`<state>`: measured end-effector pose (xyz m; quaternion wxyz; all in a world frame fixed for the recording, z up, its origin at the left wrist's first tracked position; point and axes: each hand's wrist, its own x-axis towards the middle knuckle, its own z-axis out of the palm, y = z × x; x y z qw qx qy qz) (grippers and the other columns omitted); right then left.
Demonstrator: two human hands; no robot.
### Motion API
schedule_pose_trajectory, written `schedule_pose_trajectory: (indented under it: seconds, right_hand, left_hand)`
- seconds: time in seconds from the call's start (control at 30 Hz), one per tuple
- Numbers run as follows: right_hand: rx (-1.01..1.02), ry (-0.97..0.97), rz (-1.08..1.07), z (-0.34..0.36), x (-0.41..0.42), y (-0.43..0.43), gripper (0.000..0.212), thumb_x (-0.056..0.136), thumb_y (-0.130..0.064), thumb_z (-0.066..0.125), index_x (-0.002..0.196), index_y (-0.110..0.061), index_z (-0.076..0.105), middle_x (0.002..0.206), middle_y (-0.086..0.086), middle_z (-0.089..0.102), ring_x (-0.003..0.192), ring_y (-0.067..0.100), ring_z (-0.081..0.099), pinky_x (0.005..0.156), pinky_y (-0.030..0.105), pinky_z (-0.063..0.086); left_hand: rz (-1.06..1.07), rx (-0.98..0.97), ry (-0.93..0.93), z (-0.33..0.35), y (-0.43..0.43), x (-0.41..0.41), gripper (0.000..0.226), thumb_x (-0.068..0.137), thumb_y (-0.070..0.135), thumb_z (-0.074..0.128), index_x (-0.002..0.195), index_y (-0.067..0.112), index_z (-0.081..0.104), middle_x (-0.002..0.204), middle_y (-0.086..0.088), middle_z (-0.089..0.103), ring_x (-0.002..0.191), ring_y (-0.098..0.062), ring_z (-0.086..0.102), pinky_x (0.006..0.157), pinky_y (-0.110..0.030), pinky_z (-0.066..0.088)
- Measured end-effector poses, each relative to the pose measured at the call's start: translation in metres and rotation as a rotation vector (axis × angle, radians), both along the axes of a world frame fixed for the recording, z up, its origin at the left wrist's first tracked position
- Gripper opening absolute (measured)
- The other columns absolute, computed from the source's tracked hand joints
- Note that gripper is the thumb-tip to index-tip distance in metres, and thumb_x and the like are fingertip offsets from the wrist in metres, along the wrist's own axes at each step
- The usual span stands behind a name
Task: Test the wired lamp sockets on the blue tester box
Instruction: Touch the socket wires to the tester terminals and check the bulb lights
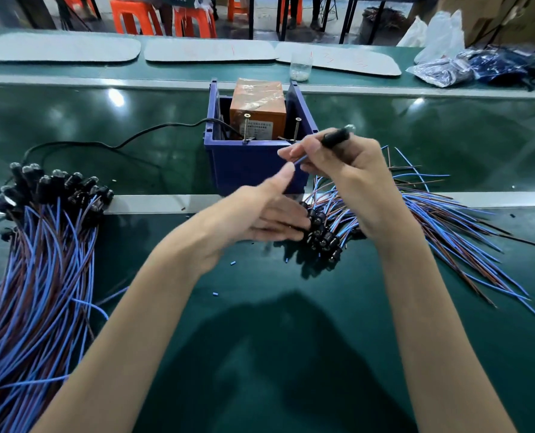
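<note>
While upright, orange block [257, 103] in box [253, 168]

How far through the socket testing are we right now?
Probably done: the tidy bundle of black sockets with blue and brown wires at the left. In hand: the right hand pinches one black socket with a clear bulb near the blue plastic tester box; the open left hand reaches toward its blue wire. Left: the loose heap of wired sockets under both hands.
</note>
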<state>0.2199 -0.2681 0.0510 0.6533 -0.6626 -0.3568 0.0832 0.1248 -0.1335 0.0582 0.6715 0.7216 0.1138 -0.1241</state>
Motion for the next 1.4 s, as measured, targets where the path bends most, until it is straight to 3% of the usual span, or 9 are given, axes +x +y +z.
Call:
schedule_pose_trajectory:
  seconds: [0.2,0.3,0.4,0.6,0.73,0.87,0.97,1.13,1.4]
  right_hand:
    - [0.274,0.183,0.034,0.013,0.001,-0.010,0.033,0.101,-0.020,0.037,0.077,-0.014,0.058,0.074,0.000,0.072,0.079,0.021,0.071,0.086,0.039,0.054]
    - [0.336,0.257,-0.033,0.018,0.002,-0.014,0.030,0.103,-0.019,0.036,0.076,-0.011,0.049,0.056,-0.001,0.060,0.056,0.017,0.060,0.070,0.036,0.055]
    - [0.310,0.334,-0.159,0.019,0.006,-0.017,0.029,0.103,-0.020,0.039,0.074,-0.014,0.043,0.048,-0.004,0.042,0.043,0.012,0.041,0.051,0.027,0.049]
    - [0.208,0.385,-0.204,0.018,0.011,-0.023,0.030,0.099,-0.015,0.046,0.069,-0.014,0.050,0.049,-0.009,0.027,0.040,0.004,0.019,0.036,0.015,0.016]
    - [0.088,0.282,-0.191,0.015,0.006,-0.021,0.020,0.093,-0.010,0.059,0.073,-0.008,0.064,0.047,-0.012,0.033,0.041,0.003,0.020,0.035,0.014,0.017]
    - [0.014,0.242,-0.177,0.015,0.004,-0.020,0.019,0.090,-0.013,0.063,0.074,-0.008,0.070,0.045,-0.010,0.025,0.041,0.006,0.015,0.037,0.014,0.017]
    - [0.006,0.220,-0.106,0.016,0.003,-0.022,0.012,0.088,-0.017,0.065,0.081,-0.008,0.071,0.045,-0.011,0.028,0.043,0.007,0.015,0.037,0.014,0.017]
    - [-0.083,0.196,-0.023,0.015,-0.001,-0.019,0.016,0.081,-0.017,0.071,0.090,-0.004,0.071,0.066,-0.001,0.064,0.042,0.004,0.033,0.038,0.010,0.025]
    - [-0.149,0.131,-0.043,0.011,-0.001,-0.015,0.008,0.084,-0.005,0.070,0.080,-0.010,0.065,0.057,-0.011,0.063,0.044,0.004,0.044,0.045,0.013,0.033]
  left_hand:
    - [0.587,-0.794,-0.077,0.004,0.020,0.006,0.048,0.099,0.042,0.035,0.109,0.001,0.057,0.106,-0.012,0.070,0.101,-0.023,0.067,0.087,-0.034,0.053]
    - [0.842,-0.935,-0.176,0.004,0.029,0.005,0.042,0.103,0.033,0.028,0.088,0.008,0.058,0.074,-0.004,0.067,0.075,-0.016,0.067,0.076,-0.031,0.053]
    - [0.942,-1.008,-0.308,0.006,0.032,0.004,0.047,0.105,0.035,0.024,0.075,0.013,0.051,0.051,0.004,0.046,0.043,-0.009,0.045,0.052,-0.021,0.045]
    - [0.659,-0.615,-0.364,0.004,0.023,0.002,0.046,0.104,0.041,0.027,0.067,0.020,0.041,0.045,0.010,0.024,0.036,-0.004,0.016,0.036,-0.018,0.014]
    - [0.326,-0.141,-0.270,0.001,0.006,0.001,0.047,0.102,0.039,0.034,0.061,0.019,0.045,0.045,0.012,0.024,0.038,-0.005,0.016,0.036,-0.016,0.014]
    - [0.122,0.110,-0.251,-0.003,-0.003,0.000,0.046,0.103,0.035,0.036,0.065,0.016,0.052,0.046,0.014,0.026,0.038,-0.002,0.020,0.036,-0.013,0.018]
    - [0.050,0.197,-0.256,-0.006,-0.006,0.000,0.047,0.103,0.033,0.035,0.064,0.015,0.053,0.045,0.015,0.027,0.039,-0.003,0.023,0.038,-0.013,0.020]
    - [0.039,0.254,-0.256,-0.009,-0.002,0.001,0.047,0.103,0.035,0.036,0.064,0.016,0.055,0.043,0.015,0.030,0.040,-0.002,0.028,0.039,-0.011,0.022]
    - [0.043,0.298,-0.270,-0.013,0.002,0.002,0.046,0.102,0.034,0.038,0.064,0.017,0.056,0.042,0.015,0.032,0.039,-0.002,0.030,0.039,-0.010,0.023]
